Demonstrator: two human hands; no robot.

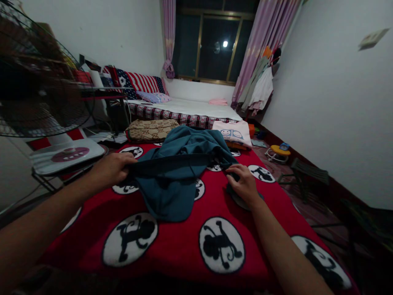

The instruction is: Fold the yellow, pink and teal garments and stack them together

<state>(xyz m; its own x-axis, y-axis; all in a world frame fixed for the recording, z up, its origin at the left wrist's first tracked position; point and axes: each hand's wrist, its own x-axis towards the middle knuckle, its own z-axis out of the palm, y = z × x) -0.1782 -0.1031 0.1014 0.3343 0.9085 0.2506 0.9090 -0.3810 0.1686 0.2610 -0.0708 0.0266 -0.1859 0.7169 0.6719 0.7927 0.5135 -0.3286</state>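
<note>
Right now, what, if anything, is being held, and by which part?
The teal garment: the left hand grips its left edge; the right hand seems to pinch its right edge.

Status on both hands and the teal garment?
Left hand: gripping teal garment edge. Right hand: at its other side, grip unclear. Garment: rumpled on red blanket. Patterned bundle just behind.

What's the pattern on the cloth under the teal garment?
Red cloth with black monkey-like figures in white ovals.
</note>
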